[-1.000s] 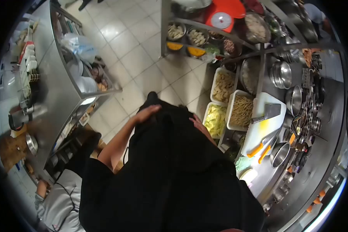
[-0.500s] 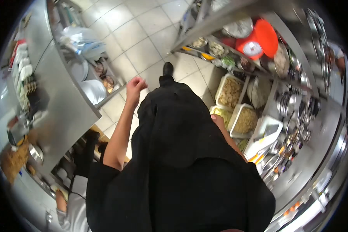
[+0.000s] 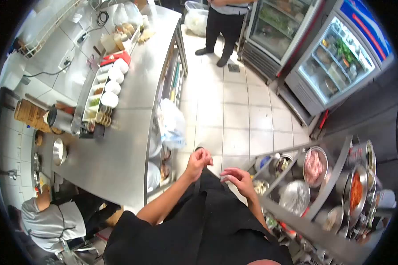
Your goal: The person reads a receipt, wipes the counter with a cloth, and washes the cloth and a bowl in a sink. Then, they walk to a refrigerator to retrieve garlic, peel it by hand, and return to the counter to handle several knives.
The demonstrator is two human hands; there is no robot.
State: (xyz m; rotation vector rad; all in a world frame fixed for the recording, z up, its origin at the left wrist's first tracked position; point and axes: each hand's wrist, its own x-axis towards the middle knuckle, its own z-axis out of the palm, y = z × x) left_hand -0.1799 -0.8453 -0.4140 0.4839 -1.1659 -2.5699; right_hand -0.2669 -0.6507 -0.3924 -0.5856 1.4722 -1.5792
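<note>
In front of my body, above the black apron (image 3: 203,216), both of my hands are raised close together. My left hand (image 3: 199,163) has its fingers curled in, and nothing shows in them. A short gap away, my right hand (image 3: 239,180) has its fingers loosely bent and apart, holding nothing. Nearest to the right hand is the shelf unit, with a small bowl of pale pieces (image 3: 260,187) and a plastic-covered bowl (image 3: 295,198). A plastic bag (image 3: 172,123) hangs beside the counter, beyond my left hand.
A steel counter (image 3: 128,145) with seasoning containers runs along the left. A bowl of raw meat (image 3: 315,167) and a bowl of orange shreds (image 3: 356,192) stand right. Glass-door fridges (image 3: 338,62) line the far right. One person (image 3: 227,22) stands ahead; another (image 3: 55,221) works lower left.
My view has tilted up and turned, bringing the fridges and a standing person into sight. My right hand has come forward from my side, close to the left.
</note>
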